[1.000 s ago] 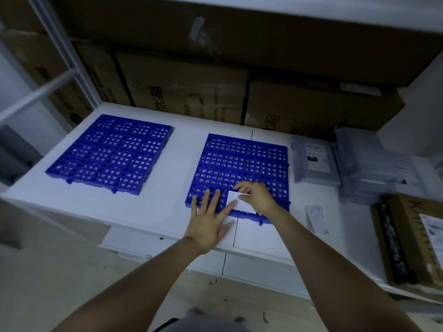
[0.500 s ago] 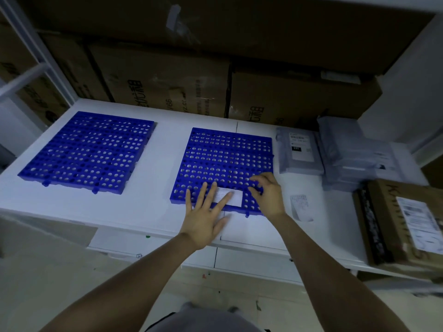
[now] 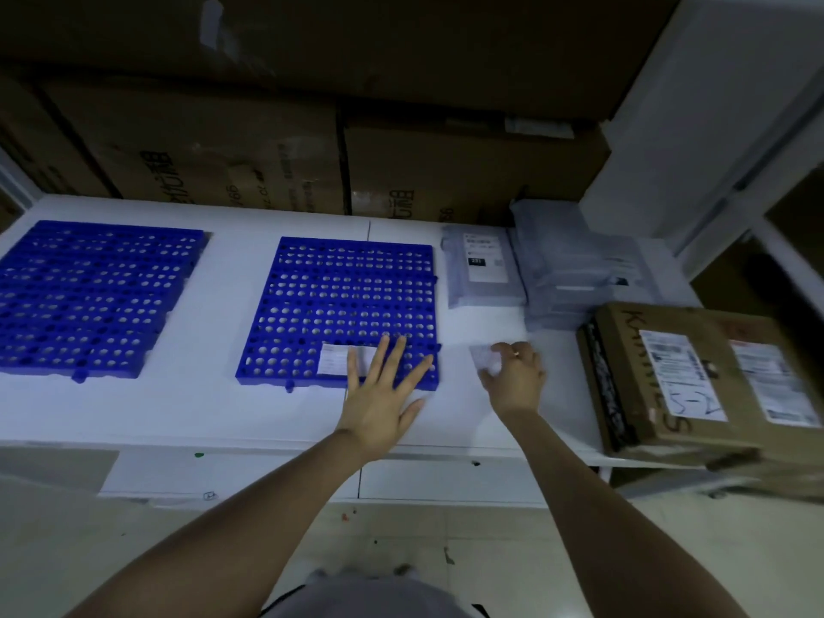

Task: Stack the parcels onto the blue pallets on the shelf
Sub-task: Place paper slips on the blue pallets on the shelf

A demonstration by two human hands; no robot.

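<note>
The left grip [image 3: 379,388], flat and wide, steadies the blue pallet [image 3: 343,292] while the right grip [image 3: 512,376] beside it pinches a paper slip [image 3: 480,355].

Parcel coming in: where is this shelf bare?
The left pallet is bare; so is the right pallet behind the label and left hand, and the shelf strip between them. Crowded right end: grey mailers, cardboard box, right hand.

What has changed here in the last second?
The right hand left the white label on the pallet and moved right to a second label on the shelf. The left hand stayed spread flat; the parcels did not move.
</note>
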